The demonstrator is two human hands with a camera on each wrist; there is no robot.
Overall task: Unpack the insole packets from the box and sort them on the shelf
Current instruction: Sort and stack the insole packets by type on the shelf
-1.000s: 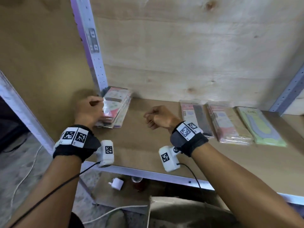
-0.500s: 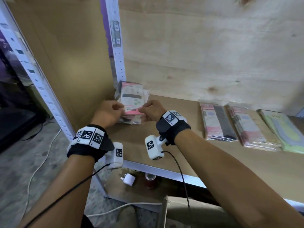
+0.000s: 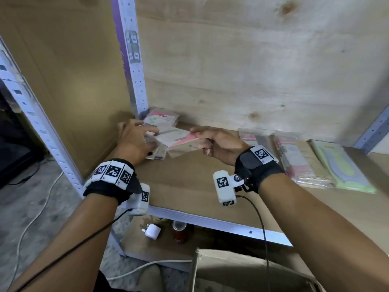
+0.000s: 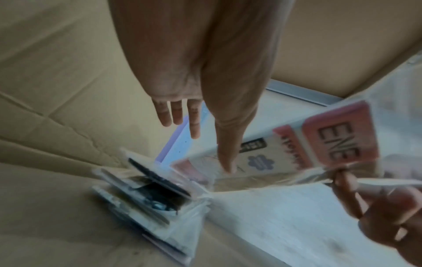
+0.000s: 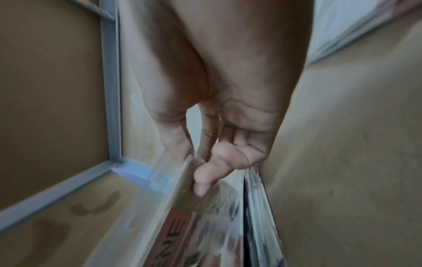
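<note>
A pink and white insole packet (image 3: 179,138) is lifted off the shelf (image 3: 189,186) near its left back corner. My right hand (image 3: 200,133) pinches its clear plastic edge between thumb and fingers (image 5: 200,182). In the left wrist view that packet (image 4: 297,150) shows "ENE" on a pink label. My left hand (image 3: 145,133) has straight, spread fingers; its thumb (image 4: 226,157) touches the packet. Below it lies a loose stack of packets (image 3: 156,153). More pink packets (image 3: 162,119) sit in the corner behind.
Three rows of sorted packets lie on the shelf to the right: dark (image 3: 259,140), pink (image 3: 299,163), green (image 3: 341,165). A metal upright (image 3: 132,60) stands at the corner. An open cardboard box (image 3: 242,272) sits below me. A white charger (image 3: 152,230) and a jar (image 3: 180,232) are underneath.
Half a second ago both hands held the packets in the corner. Now my right hand has drawn one pink packet to the right, and my left fingers have opened over the stack.
</note>
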